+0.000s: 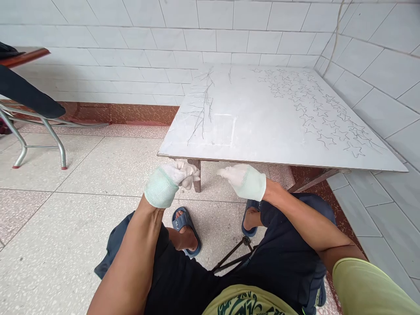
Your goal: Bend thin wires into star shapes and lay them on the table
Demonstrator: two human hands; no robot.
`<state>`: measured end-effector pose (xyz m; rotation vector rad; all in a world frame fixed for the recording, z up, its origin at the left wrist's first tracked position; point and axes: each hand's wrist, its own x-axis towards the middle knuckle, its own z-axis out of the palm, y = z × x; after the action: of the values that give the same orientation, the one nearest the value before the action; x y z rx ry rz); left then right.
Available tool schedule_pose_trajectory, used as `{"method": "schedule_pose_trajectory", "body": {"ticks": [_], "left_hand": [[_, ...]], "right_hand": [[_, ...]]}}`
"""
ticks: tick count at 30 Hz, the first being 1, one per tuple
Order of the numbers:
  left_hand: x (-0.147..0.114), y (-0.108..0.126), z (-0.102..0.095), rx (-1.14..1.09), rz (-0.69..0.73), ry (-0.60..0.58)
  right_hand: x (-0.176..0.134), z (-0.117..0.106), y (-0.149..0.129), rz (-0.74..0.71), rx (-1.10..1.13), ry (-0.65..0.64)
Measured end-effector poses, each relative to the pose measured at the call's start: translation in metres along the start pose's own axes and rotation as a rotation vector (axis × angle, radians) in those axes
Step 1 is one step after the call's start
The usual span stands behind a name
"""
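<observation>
Yellow-green shirt [246, 302]; beyond, thin wire [209, 172] left-to-right.

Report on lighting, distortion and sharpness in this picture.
Head view: soft, even light, no harsh shadows on the white tabletop; head view: wide-angle stretch seems to slant the wall tiles at the sides; head view: the thin strand between the left hand and right hand barely shows against the speckled floor, and the far star shapes merge.

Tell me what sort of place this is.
Probably an indoor room serving as a simple handwork space: a low white-topped table bears many thin star-shaped outlines and loose dark strands, with a white tiled wall behind and a speckled floor below. Whether home or workshop, I can't tell.
</observation>
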<state>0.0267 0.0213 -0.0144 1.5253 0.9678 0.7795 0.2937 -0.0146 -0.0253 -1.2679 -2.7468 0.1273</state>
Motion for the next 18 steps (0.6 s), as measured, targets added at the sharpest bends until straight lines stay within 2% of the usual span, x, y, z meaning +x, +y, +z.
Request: {"method": "schedule_pose_trajectory", "body": {"ticks": [5,8,13,18], "left_hand": [[-0.004,0.003,0.009,0.031,-0.094,0.051],[-0.006,0.000,0.008,0.050,-0.102,0.085],[-0.009,-0.004,-0.009,0.016,-0.073,0.089],[-0.012,-0.006,-0.022,-0.006,-0.044,0.122]], "right_hand": [[0.009,-0.007,-0.015,0.024,-0.072,0.060],[0.011,-0.009,-0.025,0.007,-0.156,0.156],[0.003,-0.016,-0.019,0.021,-0.196,0.326],[0.000,-0.030,-0.011,0.029,-0.170,0.388]]}}
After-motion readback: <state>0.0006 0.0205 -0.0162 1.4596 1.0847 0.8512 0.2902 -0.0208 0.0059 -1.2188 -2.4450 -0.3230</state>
